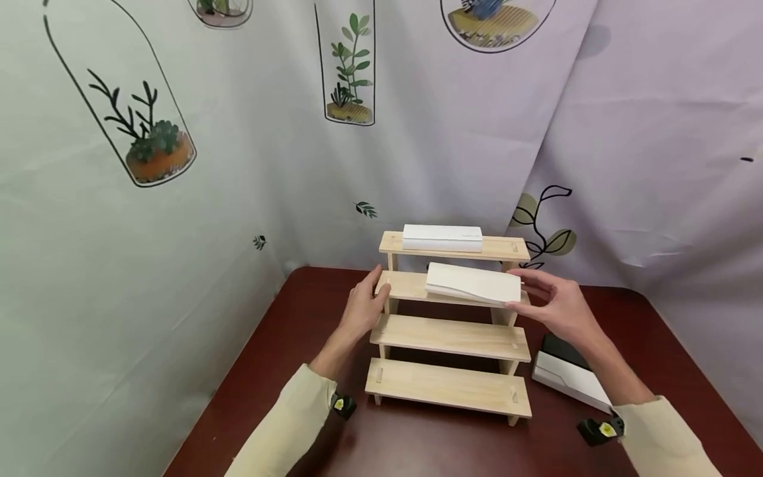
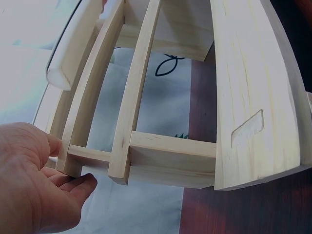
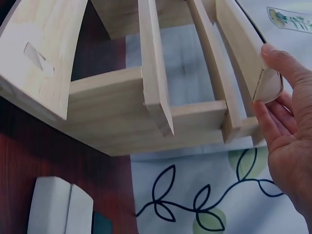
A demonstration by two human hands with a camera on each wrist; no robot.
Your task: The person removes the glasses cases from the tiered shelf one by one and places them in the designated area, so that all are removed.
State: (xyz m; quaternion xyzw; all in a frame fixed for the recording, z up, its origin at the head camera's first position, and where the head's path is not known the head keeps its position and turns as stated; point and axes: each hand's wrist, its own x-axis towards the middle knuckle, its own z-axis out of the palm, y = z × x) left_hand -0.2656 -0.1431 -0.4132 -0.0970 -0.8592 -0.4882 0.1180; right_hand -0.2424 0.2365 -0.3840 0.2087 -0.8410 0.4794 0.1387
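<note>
A stepped wooden display rack (image 1: pixel 450 336) with several boards stands on the table. My right hand (image 1: pixel 560 306) pinches the right end of a white glasses case (image 1: pixel 473 283), thumb on one side and fingers on the other. The case is tilted over the second board from the top, its curved flap edge toward me. On the left, my left hand (image 1: pixel 361 306) grips the end of that same board, thumb above and fingertips (image 2: pixel 87 183) beneath. Another white glasses case (image 1: pixel 442 238) lies lengthwise on the top board.
Right of the rack, a white case with an angular flap (image 1: pixel 569 381) lies on the dark red table (image 1: pixel 405 440) beside a black case (image 1: pixel 563 350), partly behind my right forearm. A pale curtain (image 1: pixel 286 165) printed with plants hangs close behind the rack.
</note>
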